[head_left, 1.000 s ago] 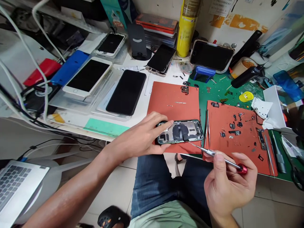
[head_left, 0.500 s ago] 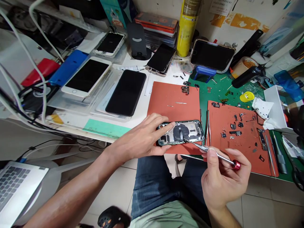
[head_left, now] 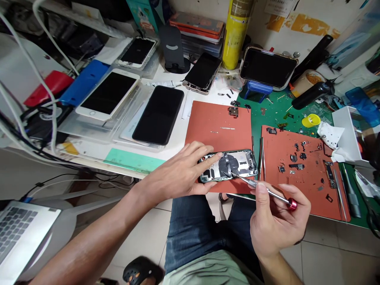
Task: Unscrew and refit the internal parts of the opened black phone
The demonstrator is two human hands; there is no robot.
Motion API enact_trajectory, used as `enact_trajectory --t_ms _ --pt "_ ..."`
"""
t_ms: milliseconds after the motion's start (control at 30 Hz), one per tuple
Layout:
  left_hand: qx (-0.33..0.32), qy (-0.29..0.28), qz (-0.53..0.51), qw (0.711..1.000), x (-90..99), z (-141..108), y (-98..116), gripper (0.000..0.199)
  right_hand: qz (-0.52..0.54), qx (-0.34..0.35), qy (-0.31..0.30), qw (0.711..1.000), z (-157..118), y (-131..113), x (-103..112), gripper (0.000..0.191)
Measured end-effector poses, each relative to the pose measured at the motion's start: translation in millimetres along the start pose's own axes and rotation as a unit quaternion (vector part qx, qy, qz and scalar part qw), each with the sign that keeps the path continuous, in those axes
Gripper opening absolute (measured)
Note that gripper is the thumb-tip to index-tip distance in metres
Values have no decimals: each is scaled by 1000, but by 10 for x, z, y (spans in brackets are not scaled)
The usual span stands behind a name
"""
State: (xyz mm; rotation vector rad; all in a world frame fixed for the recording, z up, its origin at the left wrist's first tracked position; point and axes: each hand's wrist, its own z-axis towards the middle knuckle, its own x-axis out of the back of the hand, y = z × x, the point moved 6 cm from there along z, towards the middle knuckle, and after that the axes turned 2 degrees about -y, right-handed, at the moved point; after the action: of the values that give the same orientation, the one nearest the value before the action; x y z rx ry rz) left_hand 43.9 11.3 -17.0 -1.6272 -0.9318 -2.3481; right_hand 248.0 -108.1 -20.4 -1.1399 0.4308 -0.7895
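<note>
My left hand (head_left: 181, 172) holds the left end of an opened phone housing (head_left: 245, 170), thumb along its near edge and fingers across its top. The housing lies on an orange-red mat (head_left: 208, 118). Inside it I see a silvery plate, a dark round pad and a dark strip crossing the pad. In my right hand (head_left: 276, 219) is a slim metal hand tool (head_left: 253, 183) with a knurled collar and a red end cap, gripped between thumb and fingers. Its thin tip reaches over the near side of the round pad; whether it touches is unclear.
A second orange-red mat (head_left: 273, 150) on the right carries several small phone parts, with tweezers (head_left: 341, 198) at its edge. A black phone (head_left: 158, 114) and a white phone (head_left: 108, 95) lie to the left. Behind stands a yellow can (head_left: 233, 39).
The tool's tip has shifted slightly left over the round pad, and my right hand has moved a little left with it. My left hand keeps its hold on the phone housing.
</note>
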Motion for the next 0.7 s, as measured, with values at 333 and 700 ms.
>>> enact_trajectory --t_ms 333,700 --pt "-28 3 31 999 35 17 51 53 -83 245 -6 966 -102 -99 -241 66" --pt "-30 -11 32 999 28 19 26 53 -138 271 11 952 -136 -57 -386 57"
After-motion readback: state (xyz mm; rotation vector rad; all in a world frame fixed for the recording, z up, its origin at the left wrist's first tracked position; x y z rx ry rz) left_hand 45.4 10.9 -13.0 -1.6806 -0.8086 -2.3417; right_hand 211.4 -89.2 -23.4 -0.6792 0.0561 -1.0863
